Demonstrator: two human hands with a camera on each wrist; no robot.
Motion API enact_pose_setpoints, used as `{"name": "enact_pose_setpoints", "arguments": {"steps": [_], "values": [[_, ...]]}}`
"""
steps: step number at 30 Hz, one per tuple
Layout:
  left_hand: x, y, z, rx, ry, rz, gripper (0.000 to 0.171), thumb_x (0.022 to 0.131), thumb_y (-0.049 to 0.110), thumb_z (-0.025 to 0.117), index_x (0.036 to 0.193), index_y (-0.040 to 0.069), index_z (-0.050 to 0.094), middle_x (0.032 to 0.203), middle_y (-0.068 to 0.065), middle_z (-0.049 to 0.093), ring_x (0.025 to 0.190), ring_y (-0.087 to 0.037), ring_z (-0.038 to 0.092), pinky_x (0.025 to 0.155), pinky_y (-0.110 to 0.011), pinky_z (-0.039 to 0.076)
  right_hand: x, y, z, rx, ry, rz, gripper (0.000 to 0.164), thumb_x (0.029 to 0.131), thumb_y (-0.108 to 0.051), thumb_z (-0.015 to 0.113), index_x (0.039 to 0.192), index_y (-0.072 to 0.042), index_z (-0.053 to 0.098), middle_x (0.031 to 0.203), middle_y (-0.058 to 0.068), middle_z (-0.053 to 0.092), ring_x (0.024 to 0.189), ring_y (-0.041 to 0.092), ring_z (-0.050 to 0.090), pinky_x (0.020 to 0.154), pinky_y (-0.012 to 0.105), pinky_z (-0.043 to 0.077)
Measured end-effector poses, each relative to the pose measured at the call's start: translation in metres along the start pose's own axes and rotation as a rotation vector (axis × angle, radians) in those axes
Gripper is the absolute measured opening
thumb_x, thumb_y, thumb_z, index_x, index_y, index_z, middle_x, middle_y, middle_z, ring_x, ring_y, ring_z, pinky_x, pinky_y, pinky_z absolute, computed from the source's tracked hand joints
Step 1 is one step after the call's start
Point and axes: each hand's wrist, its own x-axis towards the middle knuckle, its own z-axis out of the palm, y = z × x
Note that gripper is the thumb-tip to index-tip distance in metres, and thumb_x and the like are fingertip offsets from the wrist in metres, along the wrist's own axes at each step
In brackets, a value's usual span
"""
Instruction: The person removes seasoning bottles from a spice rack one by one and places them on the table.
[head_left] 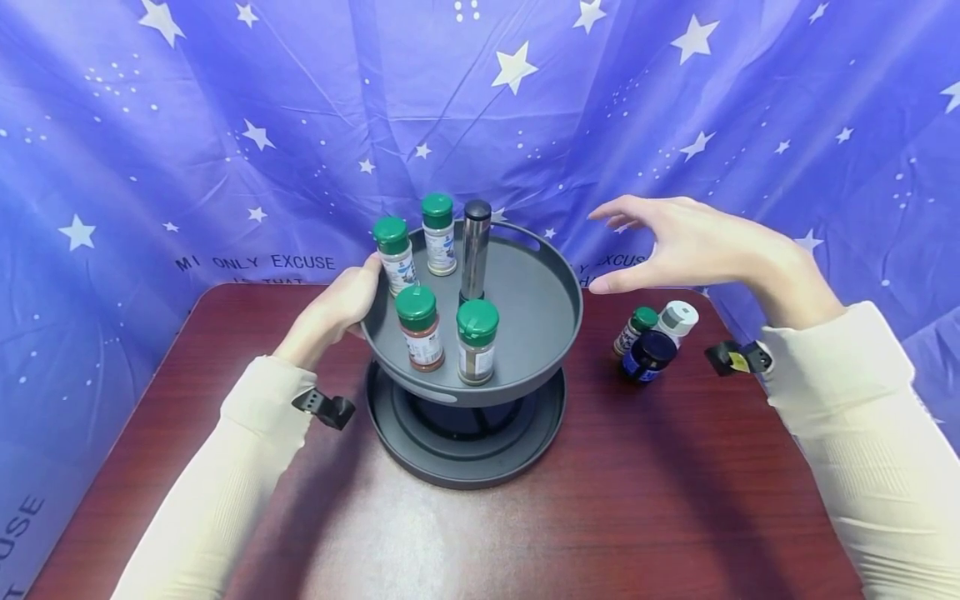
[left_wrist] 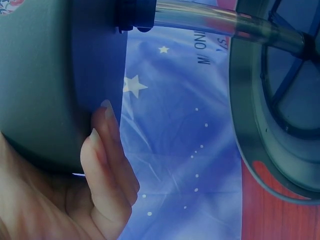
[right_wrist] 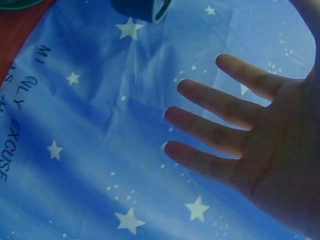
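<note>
My left hand [head_left: 350, 302] grips the left rim of the dark grey upper tray [head_left: 532, 308] of a two-tier stand. In the left wrist view its fingers [left_wrist: 112, 165] curl up against the tray's underside. Several green-capped spice jars [head_left: 424, 343] stand on that tier, around and in front of a metal post [head_left: 476, 250] with a black top. The wider lower tier [head_left: 465, 468] rests on the table. My right hand [head_left: 675, 242] hovers in the air to the right of the upper tray, fingers spread and thumb apart, holding nothing.
On the table [head_left: 600, 517], right of the stand, a small green-capped jar [head_left: 627, 337], a white-capped bottle [head_left: 678, 319] and a dark-lidded jar [head_left: 649, 357] stand close together. A blue star-patterned curtain [head_left: 300, 125] hangs behind the table.
</note>
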Motion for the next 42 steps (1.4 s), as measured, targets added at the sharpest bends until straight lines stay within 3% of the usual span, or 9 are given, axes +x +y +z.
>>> {"name": "enact_pose_setpoints", "arguments": {"steps": [19, 27, 37, 42], "values": [[0.0, -0.001, 0.001, -0.006, 0.011, 0.001, 0.074, 0.102, 0.047, 0.006, 0.118, -0.009, 0.052, 0.101, -0.024, 0.055, 0.055, -0.016, 0.059, 0.048, -0.036, 0.059, 0.001, -0.04, 0.0, -0.091, 0.011, -0.107, 0.089, 0.074, -0.069, 0.065, 0.145, -0.021, 0.04, 0.148, 0.009, 0.046, 0.133, 0.03, 0.041, 0.102, 0.06, 0.04], [0.001, -0.002, 0.0, 0.007, 0.002, -0.005, 0.075, 0.102, 0.047, 0.004, 0.12, -0.009, 0.051, 0.103, -0.024, 0.055, 0.056, -0.016, 0.059, 0.053, -0.039, 0.06, 0.003, -0.055, 0.005, -0.087, 0.023, -0.159, 0.09, 0.071, -0.071, 0.067, 0.141, -0.02, 0.044, 0.142, 0.004, 0.052, 0.128, 0.023, 0.047, 0.102, 0.052, 0.043], [0.0, -0.002, 0.001, 0.001, 0.018, 0.003, 0.074, 0.102, 0.047, 0.006, 0.116, -0.008, 0.052, 0.102, -0.024, 0.054, 0.055, -0.017, 0.058, 0.049, -0.037, 0.058, 0.004, -0.072, 0.011, -0.103, 0.022, -0.229, 0.081, 0.074, -0.063, 0.07, 0.14, -0.022, 0.046, 0.131, 0.002, 0.059, 0.12, 0.02, 0.051, 0.098, 0.049, 0.046], [0.0, -0.001, 0.001, 0.004, 0.012, -0.001, 0.076, 0.102, 0.049, 0.004, 0.117, -0.008, 0.052, 0.103, -0.024, 0.054, 0.056, -0.017, 0.058, 0.051, -0.037, 0.058, 0.005, -0.082, 0.016, -0.132, -0.005, -0.25, 0.083, 0.073, -0.064, 0.07, 0.141, -0.023, 0.045, 0.135, 0.0, 0.057, 0.123, 0.02, 0.05, 0.1, 0.05, 0.045]]}}
